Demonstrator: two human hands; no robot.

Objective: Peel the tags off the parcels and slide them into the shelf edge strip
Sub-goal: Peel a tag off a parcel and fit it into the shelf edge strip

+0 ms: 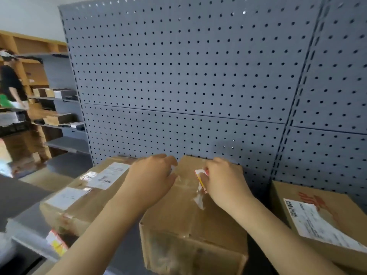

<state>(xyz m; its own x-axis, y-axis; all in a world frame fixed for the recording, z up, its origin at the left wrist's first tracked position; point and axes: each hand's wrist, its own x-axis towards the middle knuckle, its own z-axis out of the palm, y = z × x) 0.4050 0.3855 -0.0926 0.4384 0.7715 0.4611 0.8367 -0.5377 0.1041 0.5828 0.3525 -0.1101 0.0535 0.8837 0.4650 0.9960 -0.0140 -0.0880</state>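
- Middle parcel [190, 221]: brown cardboard box on the grey shelf [127, 253], standing in front of the grey pegboard back panel [178, 76]; clear tape runs glossy over its top seam.
- Tag [201, 178]: small card, white with red and yellow print, on the far top face of the middle parcel; its near edge appears lifted from the cardboard.
- Right hand [224, 183]: fingers curled at the tag, thumb and fingertips apparently pinching its edge; grip partly hidden by the knuckles.
- Left hand [153, 179]: resting on the parcel top just left of the tag, fingers bent down onto the taped seam; judged to be steadying the box, gripping nothing.
- Handling, judged: the tag is light, thin and flexible, liable to crease or tear if pulled fast. Best held at a free corner and peeled low and slow, the box pressed down meanwhile. The tape nearby looks slick and may cling.
- Left parcel [83, 195]: cardboard, two white labels on top, touching the middle parcel's left side.
- Right parcel [321, 217]: cardboard, barcode label, set apart to the right.
- Shelf edge strip [35, 241]: along the near-left front edge; a red-and-yellow tag [56, 243] sits at it.
- Background: a person [10, 84] at distant shelves, far left.
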